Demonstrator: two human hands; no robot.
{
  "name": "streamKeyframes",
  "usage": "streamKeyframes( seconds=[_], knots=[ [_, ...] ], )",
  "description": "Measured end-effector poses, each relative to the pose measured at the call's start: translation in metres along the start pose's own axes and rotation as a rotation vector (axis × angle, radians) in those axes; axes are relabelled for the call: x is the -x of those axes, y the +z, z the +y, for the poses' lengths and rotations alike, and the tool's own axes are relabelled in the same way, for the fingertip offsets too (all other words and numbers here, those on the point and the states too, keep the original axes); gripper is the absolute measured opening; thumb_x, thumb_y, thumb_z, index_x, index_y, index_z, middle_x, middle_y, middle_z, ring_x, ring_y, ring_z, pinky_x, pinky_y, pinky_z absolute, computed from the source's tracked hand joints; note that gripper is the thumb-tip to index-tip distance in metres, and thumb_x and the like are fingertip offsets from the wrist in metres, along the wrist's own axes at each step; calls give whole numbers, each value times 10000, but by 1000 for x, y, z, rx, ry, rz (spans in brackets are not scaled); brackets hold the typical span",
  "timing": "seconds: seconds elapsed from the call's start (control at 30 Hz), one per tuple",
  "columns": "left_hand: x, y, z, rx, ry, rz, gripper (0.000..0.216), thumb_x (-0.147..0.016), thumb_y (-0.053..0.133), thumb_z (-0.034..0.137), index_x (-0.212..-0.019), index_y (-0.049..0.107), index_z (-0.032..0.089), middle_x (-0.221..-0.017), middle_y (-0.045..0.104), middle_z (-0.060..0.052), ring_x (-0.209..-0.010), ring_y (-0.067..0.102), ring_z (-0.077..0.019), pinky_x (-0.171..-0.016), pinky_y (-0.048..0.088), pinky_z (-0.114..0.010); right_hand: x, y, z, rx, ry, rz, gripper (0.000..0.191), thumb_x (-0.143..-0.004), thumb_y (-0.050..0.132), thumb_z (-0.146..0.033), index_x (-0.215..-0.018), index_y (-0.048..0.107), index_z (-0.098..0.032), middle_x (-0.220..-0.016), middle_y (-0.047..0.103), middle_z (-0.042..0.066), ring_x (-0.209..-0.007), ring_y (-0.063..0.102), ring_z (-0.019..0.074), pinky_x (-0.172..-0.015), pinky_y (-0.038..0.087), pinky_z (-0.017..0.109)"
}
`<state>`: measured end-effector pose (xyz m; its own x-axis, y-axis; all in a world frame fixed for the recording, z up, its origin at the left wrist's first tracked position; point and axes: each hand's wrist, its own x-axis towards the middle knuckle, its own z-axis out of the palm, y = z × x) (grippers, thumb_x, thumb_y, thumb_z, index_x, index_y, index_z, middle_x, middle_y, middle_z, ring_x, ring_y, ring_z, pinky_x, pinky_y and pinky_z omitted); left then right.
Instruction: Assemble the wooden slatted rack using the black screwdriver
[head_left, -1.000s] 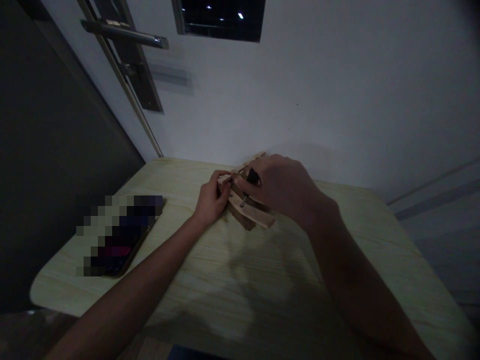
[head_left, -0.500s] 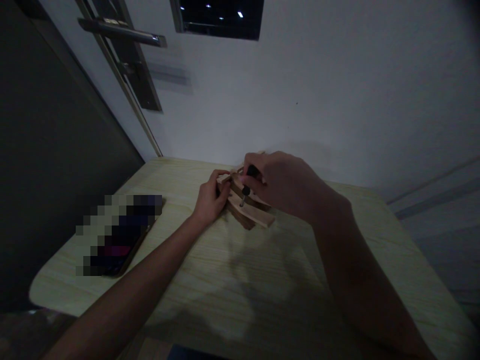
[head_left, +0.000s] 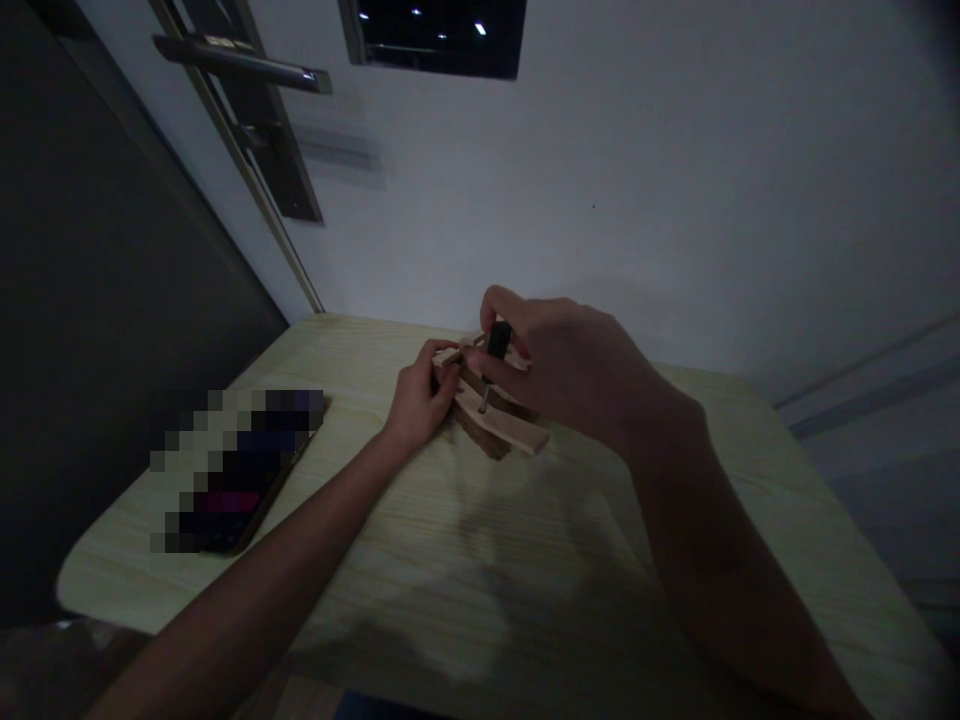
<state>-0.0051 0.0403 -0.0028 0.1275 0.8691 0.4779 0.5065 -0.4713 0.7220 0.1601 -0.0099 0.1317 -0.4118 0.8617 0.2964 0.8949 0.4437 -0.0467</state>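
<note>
A small wooden assembly of slats (head_left: 510, 428) rests on the table, pale strips over darker brown ones. My left hand (head_left: 424, 397) grips its left end, thumb on the near side and fingers over the far side. Above it, my right hand (head_left: 577, 365) holds a screwdriver (head_left: 498, 339) by its black handle, between thumb and fingers. The metal shaft points down, its lower end at the pale front slat. Part of the assembly is hidden behind my right hand.
A phone (head_left: 255, 480), partly pixelated, lies at the table's left side. The pale wood-grain table (head_left: 420, 560) meets a white door (head_left: 637, 180) at the back. A metal door handle (head_left: 247, 68) sticks out at upper left.
My right hand's fingers have shifted and opened somewhat around the screwdriver handle, which shows more now and stands more upright. My left hand and the wooden assembly stay in place.
</note>
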Motion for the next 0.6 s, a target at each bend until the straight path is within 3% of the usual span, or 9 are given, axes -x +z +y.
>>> streamKeyframes(
  seconds=[0.17,0.33,0.47,0.6],
  knots=[
    [0,1,-3,-15,-11,6,252,-884,494,322,-1094,532,186,-603,566,34,-470,457,-93,-471,331,-194,0,-6,10,-92,-31,-32,230,-848,505,-251,-1049,606,-207,-893,666,40,-705,552,122,-625,332,233],
    [0,2,-4,-23,-12,8,249,-888,488,320,-1094,529,187,-645,604,16,-473,464,-94,-477,344,-203,-3,-6,18,-162,-76,-46,292,-845,434,-141,-1044,634,-217,-910,670,17,-724,541,109,-634,329,229],
    [0,1,-2,-20,-10,3,248,-885,487,312,-1093,526,184,-668,614,12,-491,475,-95,-496,360,-208,-2,-9,18,-194,-102,-53,252,-864,456,-180,-1008,653,-242,-892,672,-5,-745,550,110,-626,324,223],
    [1,0,-2,-22,-8,6,251,-879,493,305,-1098,527,187,-567,532,48,-463,443,-93,-477,337,-204,1,-13,13,-169,-85,-74,195,-880,503,-301,-994,647,-236,-878,671,9,-743,560,120,-615,323,224]
  ],
)
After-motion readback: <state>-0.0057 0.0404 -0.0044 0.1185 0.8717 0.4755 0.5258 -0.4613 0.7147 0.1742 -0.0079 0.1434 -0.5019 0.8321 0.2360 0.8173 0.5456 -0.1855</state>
